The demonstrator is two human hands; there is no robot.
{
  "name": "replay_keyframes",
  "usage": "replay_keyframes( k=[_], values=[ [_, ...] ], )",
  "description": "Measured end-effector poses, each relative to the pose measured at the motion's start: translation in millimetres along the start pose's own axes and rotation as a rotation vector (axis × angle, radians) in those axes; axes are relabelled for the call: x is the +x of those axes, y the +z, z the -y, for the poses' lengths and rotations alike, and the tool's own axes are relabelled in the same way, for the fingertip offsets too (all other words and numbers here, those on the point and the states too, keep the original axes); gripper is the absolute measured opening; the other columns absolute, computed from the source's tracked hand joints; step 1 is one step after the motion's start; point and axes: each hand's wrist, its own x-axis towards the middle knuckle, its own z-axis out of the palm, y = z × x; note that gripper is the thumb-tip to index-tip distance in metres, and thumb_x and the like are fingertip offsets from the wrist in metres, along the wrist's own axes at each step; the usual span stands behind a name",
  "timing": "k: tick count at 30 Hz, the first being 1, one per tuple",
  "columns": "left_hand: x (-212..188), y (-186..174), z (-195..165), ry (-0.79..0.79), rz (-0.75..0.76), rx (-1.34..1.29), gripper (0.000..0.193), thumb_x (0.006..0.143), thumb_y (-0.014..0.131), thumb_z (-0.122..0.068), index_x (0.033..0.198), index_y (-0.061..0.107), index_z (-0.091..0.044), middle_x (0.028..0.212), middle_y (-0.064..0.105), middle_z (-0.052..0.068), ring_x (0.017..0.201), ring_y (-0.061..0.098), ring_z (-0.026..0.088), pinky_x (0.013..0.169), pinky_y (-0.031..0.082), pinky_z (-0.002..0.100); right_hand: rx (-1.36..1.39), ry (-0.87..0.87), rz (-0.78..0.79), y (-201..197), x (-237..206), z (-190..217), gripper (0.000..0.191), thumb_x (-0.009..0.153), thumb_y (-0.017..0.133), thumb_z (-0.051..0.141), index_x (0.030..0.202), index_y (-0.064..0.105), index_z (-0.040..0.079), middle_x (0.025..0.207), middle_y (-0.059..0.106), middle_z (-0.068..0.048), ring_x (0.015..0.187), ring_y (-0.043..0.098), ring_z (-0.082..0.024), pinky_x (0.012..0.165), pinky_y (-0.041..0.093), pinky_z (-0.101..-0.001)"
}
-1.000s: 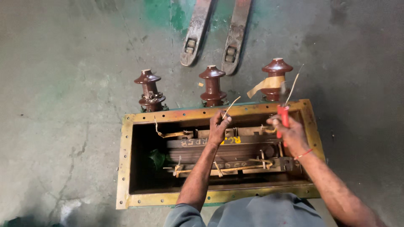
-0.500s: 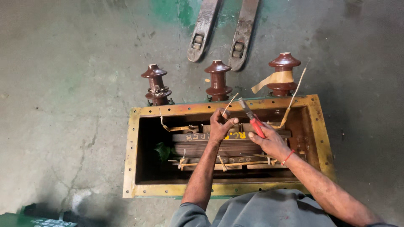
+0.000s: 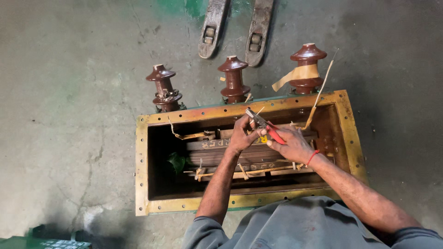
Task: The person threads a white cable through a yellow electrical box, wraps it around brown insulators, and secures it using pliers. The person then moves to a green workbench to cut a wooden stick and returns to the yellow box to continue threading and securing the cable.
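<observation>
Right hand (image 3: 295, 145) is closed around red-handled pliers (image 3: 265, 125); left hand (image 3: 242, 133) pinches a thin lead wire (image 3: 259, 111) right at the plier nose, both over the core-and-coil assembly (image 3: 240, 154) inside the yellow-rimmed transformer tank (image 3: 143, 166). My read: keep the left pinch tight beside the nose so the wire can't whip, and squeeze square-on. The pliers' long axis runs diagonally, nose toward the tank's far wall and middle brown bushing (image 3: 234, 78), handles back toward the right wrist.

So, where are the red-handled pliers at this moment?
In the head view, the red-handled pliers are in the right hand, just right of the left hand, over the open yellow-rimmed tank and below the middle brown insulator.
</observation>
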Motion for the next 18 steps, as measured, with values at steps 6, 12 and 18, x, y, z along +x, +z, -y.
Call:
replay_keyframes(
  k=[6, 12, 18],
  values=[
    [1.4, 3.4, -3.0, -0.058, 0.01, 0.013, 0.035, 0.086, 0.085, -0.034, 0.095, 0.064, -0.007, 0.086, 0.055, -0.004, 0.082, 0.051, 0.01, 0.072, 0.044, 0.028, -0.122, -0.052, -0.002, -11.5, -3.4, 2.3, 0.045, 0.088, 0.072, 0.04, 0.127, 0.069, 0.018, 0.122, 0.07, -0.004, 0.129, 0.051, -0.029, 0.116, 0.017, -0.0664],
    [3.0, 13.5, -10.1, -0.135, -0.041, -0.186, 0.027, 0.086, 0.084, -0.027, 0.093, 0.069, -0.006, 0.08, 0.065, -0.003, 0.072, 0.058, 0.01, 0.065, 0.049, 0.028, -0.048, 0.022, 0.035, -10.4, -7.1, -1.1, 0.046, 0.091, 0.071, 0.039, 0.131, 0.068, 0.017, 0.101, 0.075, -0.009, 0.103, 0.065, -0.03, 0.105, 0.036, -0.0607],
    [6.0, 24.4, -1.1, -0.131, -0.399, 0.004, 0.044, 0.09, 0.088, -0.025, 0.071, 0.053, -0.006, 0.065, 0.052, -0.005, 0.062, 0.044, 0.007, 0.054, 0.039, 0.026, 0.898, 0.31, -0.132, -11.3, 4.7, -3.2, 0.041, 0.097, 0.068, 0.038, 0.124, 0.07, 0.008, 0.1, 0.08, -0.011, 0.094, 0.072, -0.02, 0.089, 0.052, -0.0419]
  ],
)
